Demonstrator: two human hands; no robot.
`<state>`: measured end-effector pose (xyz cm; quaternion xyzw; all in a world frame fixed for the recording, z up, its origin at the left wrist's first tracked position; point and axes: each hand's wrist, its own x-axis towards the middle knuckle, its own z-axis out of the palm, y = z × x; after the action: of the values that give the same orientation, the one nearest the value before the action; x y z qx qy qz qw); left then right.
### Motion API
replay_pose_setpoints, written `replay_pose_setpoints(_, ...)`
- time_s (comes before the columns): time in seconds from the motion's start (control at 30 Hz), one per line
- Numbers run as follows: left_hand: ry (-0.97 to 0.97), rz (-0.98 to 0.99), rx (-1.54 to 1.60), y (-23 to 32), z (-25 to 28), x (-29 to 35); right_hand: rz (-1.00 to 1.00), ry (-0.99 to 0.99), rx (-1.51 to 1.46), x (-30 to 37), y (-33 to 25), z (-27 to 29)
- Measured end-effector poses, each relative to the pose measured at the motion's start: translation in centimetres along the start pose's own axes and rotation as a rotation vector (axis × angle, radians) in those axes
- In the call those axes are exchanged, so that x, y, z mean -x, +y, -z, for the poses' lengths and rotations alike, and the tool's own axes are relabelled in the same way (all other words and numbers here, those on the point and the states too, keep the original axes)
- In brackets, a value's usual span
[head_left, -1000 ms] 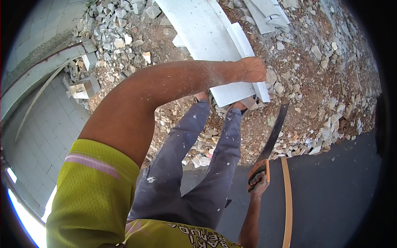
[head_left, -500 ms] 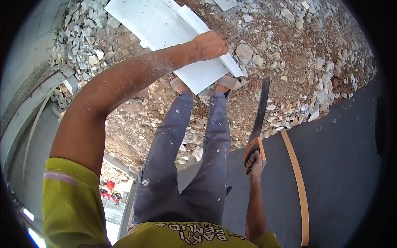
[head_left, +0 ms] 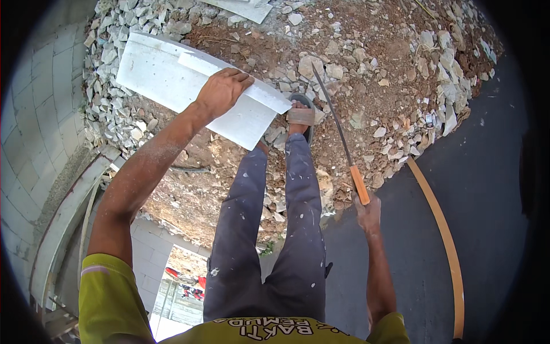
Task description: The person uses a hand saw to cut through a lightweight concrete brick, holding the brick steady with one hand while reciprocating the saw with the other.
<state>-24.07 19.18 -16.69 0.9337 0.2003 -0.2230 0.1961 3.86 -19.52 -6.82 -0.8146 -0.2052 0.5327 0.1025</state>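
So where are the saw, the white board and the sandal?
Saw (head_left: 335,123): head view, middle of the blade.
White board (head_left: 154,71): head view, bare flat face left of the hand.
Sandal (head_left: 301,116): head view, strap across the foot.

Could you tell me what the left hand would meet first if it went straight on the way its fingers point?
Most likely only more of the white board under the left hand, then rubble beyond its edge; depth is unclear.

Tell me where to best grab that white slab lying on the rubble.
Probably the long upper edge of the white slab, from above, where the left hand already rests. It lies tilted on the rubble, with its lower corner near the sandalled foot, so that edge looks free. The right hand holds the saw.
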Motion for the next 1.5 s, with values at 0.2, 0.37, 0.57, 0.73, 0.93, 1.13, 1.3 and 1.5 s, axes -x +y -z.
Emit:
replay_pose_setpoints(0.2,-0.011,-0.009,-0.030,0.4,-0.2,-0.3,0.216,-0.217,0.209,-5.1,-5.6,4.1)
replay_pose_setpoints(0.37,0.007,-0.017,-0.039,0.2,0.0,-0.4,0.286,-0.334,0.323,-7.0,-8.5,4.2)
replay_pose_setpoints(0.57,0.021,-0.035,-0.034,0.3,-0.1,-0.4,0.247,-0.439,0.275,-7.8,-8.6,4.5)
replay_pose_setpoints(0.73,0.006,-0.018,-0.055,0.2,-0.1,-0.3,0.216,-0.448,0.221,-8.3,-9.4,4.3)
replay_pose_setpoints(0.93,0.010,-0.019,-0.046,0.4,-0.2,-0.2,0.261,-0.476,0.334,-8.8,-9.9,4.0)
replay_pose_setpoints(1.13,0.039,-0.042,-0.064,0.2,-0.3,-0.1,0.271,-0.369,0.214,-10.0,-9.1,3.8)
replay_pose_setpoints(1.3,0.060,-0.040,-0.041,0.4,-0.1,0.0,0.327,-0.394,0.249,-10.6,-9.1,3.6)
replay_pose_setpoints(1.5,0.063,-0.045,-0.030,0.6,-0.1,0.0,0.350,-0.474,0.317,-10.4,-9.1,3.0)
